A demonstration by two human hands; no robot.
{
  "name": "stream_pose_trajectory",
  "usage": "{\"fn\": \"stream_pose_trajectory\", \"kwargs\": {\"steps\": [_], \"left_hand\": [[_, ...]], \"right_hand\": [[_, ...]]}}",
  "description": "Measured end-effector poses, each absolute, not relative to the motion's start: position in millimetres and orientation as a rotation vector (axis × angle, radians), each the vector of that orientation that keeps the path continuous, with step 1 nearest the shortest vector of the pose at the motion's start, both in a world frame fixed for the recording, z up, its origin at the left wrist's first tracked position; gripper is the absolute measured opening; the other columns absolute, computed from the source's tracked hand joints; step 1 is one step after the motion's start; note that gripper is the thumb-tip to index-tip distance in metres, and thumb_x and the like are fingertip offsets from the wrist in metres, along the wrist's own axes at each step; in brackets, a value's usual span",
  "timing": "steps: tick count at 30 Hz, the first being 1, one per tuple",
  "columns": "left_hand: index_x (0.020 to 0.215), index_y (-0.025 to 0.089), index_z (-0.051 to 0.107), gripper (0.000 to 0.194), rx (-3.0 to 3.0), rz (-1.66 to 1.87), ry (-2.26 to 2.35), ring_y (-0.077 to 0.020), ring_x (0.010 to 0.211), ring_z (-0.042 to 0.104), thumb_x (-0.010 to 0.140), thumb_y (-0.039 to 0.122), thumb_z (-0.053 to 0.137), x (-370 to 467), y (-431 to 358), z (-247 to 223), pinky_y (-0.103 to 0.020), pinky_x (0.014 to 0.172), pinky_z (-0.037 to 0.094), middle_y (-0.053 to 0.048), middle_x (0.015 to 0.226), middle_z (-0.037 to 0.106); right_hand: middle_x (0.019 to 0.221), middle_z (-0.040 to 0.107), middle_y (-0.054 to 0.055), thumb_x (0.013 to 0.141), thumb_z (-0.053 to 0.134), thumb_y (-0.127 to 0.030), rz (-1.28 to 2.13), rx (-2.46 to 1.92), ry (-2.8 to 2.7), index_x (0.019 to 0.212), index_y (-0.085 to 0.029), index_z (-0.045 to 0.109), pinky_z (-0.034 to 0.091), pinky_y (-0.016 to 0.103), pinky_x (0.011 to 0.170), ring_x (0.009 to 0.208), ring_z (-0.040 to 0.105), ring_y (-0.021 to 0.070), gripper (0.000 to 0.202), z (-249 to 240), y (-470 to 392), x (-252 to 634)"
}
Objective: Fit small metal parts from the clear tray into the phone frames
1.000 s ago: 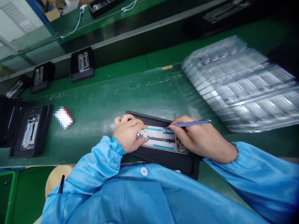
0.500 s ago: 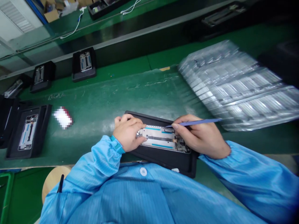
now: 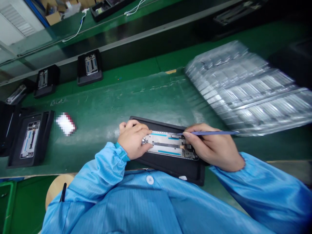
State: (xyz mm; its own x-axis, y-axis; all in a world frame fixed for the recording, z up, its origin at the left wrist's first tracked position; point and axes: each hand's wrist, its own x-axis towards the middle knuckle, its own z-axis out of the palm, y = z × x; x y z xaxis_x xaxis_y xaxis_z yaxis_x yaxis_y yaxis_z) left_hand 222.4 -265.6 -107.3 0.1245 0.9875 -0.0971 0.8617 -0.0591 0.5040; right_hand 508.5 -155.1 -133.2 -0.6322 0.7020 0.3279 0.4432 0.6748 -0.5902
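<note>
A phone frame [image 3: 167, 143] with blue strips and a dark ribbon down its middle lies on a black tray [image 3: 170, 168], slightly tilted across my front. My left hand [image 3: 134, 139] grips the frame's left end, thumb on the near part and fingers at the far edge. In my right hand [image 3: 212, 144] is a thin purple stick [image 3: 213, 133], pinched between thumb and fingers. Its tip points left, at the far edge of the frame near the right end. The right end of the frame is partly hidden by my right hand.
Stacked clear plastic trays [image 3: 243, 91] lie at the right. More black trays with phone frames stand at the left [image 3: 30, 139] and along the back [image 3: 91, 65]. A blurred white and red item [image 3: 65, 124] is on the green table [image 3: 117, 100].
My right hand has moved slightly right and towards me with the purple stick, which now lies flatter. My left hand and the phone frame have stayed in place.
</note>
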Motion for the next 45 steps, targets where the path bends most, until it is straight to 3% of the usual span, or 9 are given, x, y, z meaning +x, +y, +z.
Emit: {"fn": "stream_pose_trajectory", "kwargs": {"steps": [18, 28, 37, 42, 45], "left_hand": [[0.135, 0.028, 0.080, 0.046, 1.977, 0.390, 1.771, -0.0371, 0.140, 0.055, 0.091, 0.041, 0.088, 222.9, -265.7, -106.2, -0.063, 0.112, 0.034, -0.007, 0.145, 0.079], [0.131, 0.027, 0.082, 0.043, 1.985, 0.415, 1.767, -0.0373, 0.141, 0.057, 0.091, 0.038, 0.089, 223.1, -265.8, -107.2, -0.063, 0.113, 0.034, -0.008, 0.144, 0.080], [0.130, 0.029, 0.081, 0.047, 2.001, 0.500, 1.810, -0.0382, 0.138, 0.059, 0.086, 0.038, 0.094, 224.8, -267.9, -115.0, -0.066, 0.117, 0.040, -0.007, 0.139, 0.081], [0.130, 0.022, 0.077, 0.036, 1.885, 0.840, 2.094, -0.0361, 0.139, 0.061, 0.095, 0.032, 0.079, 209.7, -285.1, -131.8, -0.054, 0.120, 0.052, -0.016, 0.141, 0.072], [0.131, 0.023, 0.072, 0.033, 1.695, 0.782, 2.240, -0.0294, 0.113, 0.073, 0.098, 0.027, 0.071, 199.9, -295.3, -138.9, -0.045, 0.106, 0.061, -0.013, 0.124, 0.076]], "right_hand": [[0.089, 0.082, 0.006, 0.111, 0.060, -0.035, 0.719, -0.875, -2.384, 0.099, -0.027, 0.076, 0.062, 0.037, 0.070, 0.073, 0.077, 0.0231, 0.021, -130.9, -156.3, 504.9], [0.091, 0.082, 0.004, 0.109, 0.065, -0.022, 0.376, -0.545, -2.421, 0.106, -0.023, 0.070, 0.058, 0.030, 0.068, 0.074, 0.077, 0.0185, 0.006, -142.7, -163.6, 499.2], [0.089, 0.079, 0.002, 0.104, 0.068, -0.019, 0.552, -0.701, -2.267, 0.102, -0.028, 0.069, 0.059, 0.034, 0.066, 0.072, 0.075, 0.0207, 0.010, -133.2, -162.5, 506.3], [0.111, 0.078, 0.008, 0.105, 0.060, -0.019, 0.566, -0.784, -2.222, 0.109, -0.032, 0.073, 0.066, 0.047, 0.084, 0.097, 0.079, 0.0293, 0.019, -119.5, -186.6, 550.7], [0.125, 0.081, 0.009, 0.107, 0.059, -0.028, 0.448, -0.640, -2.533, 0.127, -0.032, 0.077, 0.067, 0.043, 0.083, 0.103, 0.081, 0.0287, 0.027, -128.9, -212.9, 562.6]]}}
